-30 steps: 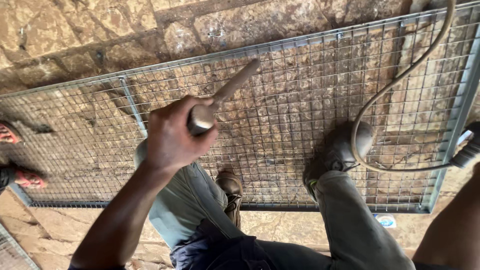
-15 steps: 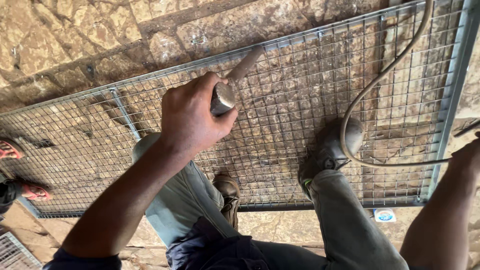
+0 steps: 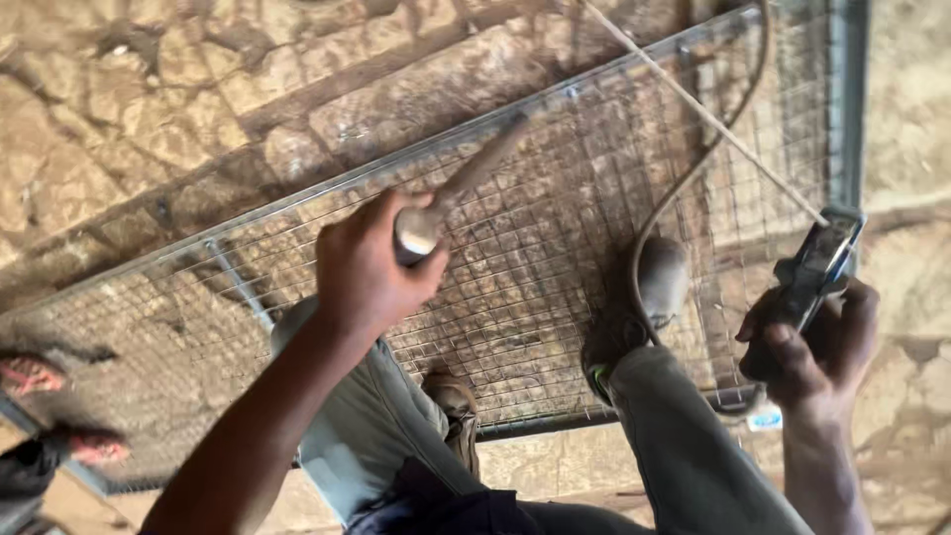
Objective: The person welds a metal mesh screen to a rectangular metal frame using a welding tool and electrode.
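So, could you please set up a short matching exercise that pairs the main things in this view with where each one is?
Things:
1. hammer
2. electrode holder
3. cable
4. wire mesh panel

Places:
A. lying flat on the stone floor
B. in the grip of the right hand
C. curving across the mesh near the right shoe
D. in the grip of the left hand

Pairs: 1-D, 2-B, 3-C, 4-A

Right hand (image 3: 812, 342) newly in view with an electrode holder (image 3: 817, 267) and its thin rod (image 3: 708, 114).
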